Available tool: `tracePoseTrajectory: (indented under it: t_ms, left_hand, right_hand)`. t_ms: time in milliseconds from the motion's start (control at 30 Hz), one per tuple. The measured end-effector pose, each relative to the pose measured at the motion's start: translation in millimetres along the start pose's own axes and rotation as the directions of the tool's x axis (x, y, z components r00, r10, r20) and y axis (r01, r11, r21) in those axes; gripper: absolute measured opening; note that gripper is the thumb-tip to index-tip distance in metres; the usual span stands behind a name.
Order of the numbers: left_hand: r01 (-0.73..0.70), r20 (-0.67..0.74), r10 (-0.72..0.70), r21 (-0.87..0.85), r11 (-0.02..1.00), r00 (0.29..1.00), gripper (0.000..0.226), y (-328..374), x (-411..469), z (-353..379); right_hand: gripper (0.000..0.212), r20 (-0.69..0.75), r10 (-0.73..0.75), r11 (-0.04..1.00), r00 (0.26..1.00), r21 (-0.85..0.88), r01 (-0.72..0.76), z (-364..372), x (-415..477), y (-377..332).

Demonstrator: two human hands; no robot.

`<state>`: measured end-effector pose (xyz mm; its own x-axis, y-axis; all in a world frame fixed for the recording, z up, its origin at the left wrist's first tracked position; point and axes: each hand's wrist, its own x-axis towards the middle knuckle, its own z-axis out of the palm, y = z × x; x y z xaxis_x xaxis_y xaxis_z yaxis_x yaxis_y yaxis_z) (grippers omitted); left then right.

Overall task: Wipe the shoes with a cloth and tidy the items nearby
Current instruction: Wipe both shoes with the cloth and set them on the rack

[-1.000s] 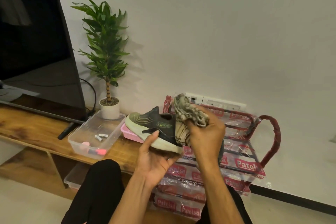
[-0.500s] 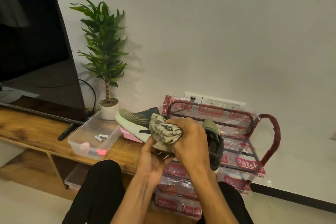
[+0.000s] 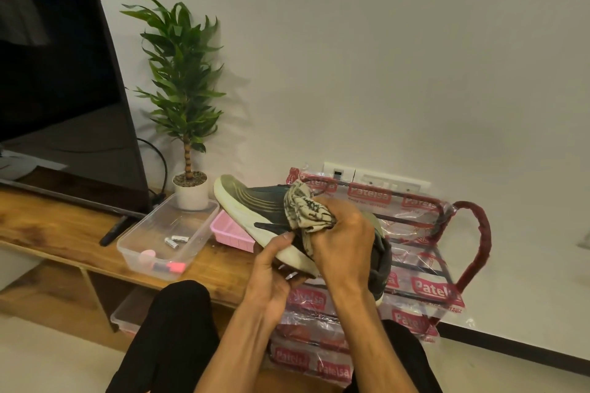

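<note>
Wiping a shoe (image 3: pixel 255 204) with a cloth (image 3: pixel 306 209)
Right hand (image 3: pixel 344 242) is gripping the bunched cloth; left hand (image 3: pixel 274 268) is cupping the sole

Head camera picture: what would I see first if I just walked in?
First, the dark green shoe with its pale sole, held up in the middle by the left hand while the right hand presses a patterned cloth on it. Then the tall leafy plant by the wall and the big black TV at left.
</note>
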<state>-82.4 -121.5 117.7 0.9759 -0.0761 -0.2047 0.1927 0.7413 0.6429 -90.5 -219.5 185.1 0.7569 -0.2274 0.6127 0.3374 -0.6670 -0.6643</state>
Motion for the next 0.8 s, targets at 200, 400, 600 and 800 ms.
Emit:
tracePoseTrajectory:
  t_ms: [200, 400, 600, 800]
  left_hand:
    - [-0.033, 0.005, 0.033, 0.020, 0.999, 0.999, 0.079, 0.5, 0.1, -3.2]
    - [-0.043, -0.008, 0.043, 0.063, 0.997, 0.999, 0.076, -0.7, 3.4, -5.5]
    - [-0.142, 0.071, 0.127, 0.279, 0.950, 0.989, 0.090, 4.6, 1.4, -8.6]
    - [-0.182, 0.199, 0.111, 0.387, 0.904, 0.974, 0.094, -4.3, -5.0, 0.5]
  right_hand:
    - [0.014, 0.112, 0.023, 0.999, 0.993, 0.024, -0.026, -13.5, 1.8, -4.4]
    - [0.018, 0.200, 0.021, 0.998, 0.979, 0.061, -0.034, -18.6, -0.5, -4.6]
    - [0.022, 0.214, -0.058, 0.998, 0.975, 0.022, 0.055, -12.0, 16.4, -5.6]
    - [0.023, 0.060, -0.101, 0.995, 0.993, 0.017, 0.100, -6.0, 21.7, -10.6]
